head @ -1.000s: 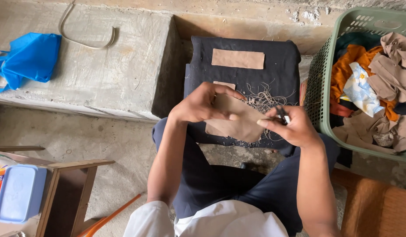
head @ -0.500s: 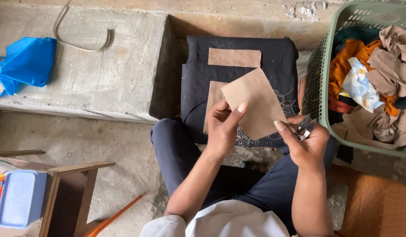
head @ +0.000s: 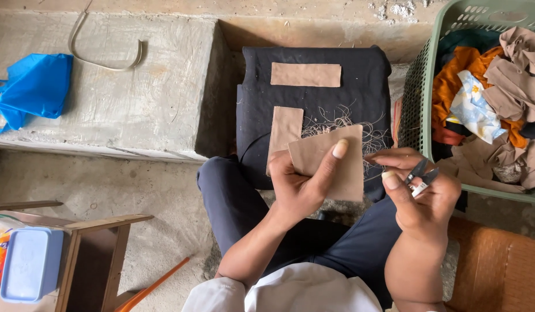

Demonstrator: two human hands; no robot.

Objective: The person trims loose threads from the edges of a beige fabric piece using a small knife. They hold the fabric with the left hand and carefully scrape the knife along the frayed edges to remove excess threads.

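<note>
My left hand (head: 299,185) holds up a tan fabric piece (head: 331,162), thumb across its front. My right hand (head: 420,193) is closed around small thread snips (head: 420,176), its fingertips close to the fabric's right edge. Behind them a black cloth-covered block (head: 360,75) carries a tan rectangular strip (head: 305,74), a second upright tan strip (head: 283,132) and a tangle of loose cut threads (head: 360,124). My dark trousers fill the lower middle.
A green plastic basket (head: 420,86) of mixed cloth scraps stands at the right. A concrete step (head: 163,86) with a blue bag (head: 33,89) and a cord loop lies left. A wooden stool (head: 97,254) and blue box (head: 30,263) sit lower left.
The tan piece went from being worked on over the block to being lifted upright in my left hand. My right hand with the snips drew back to the right, then came near its edge.
</note>
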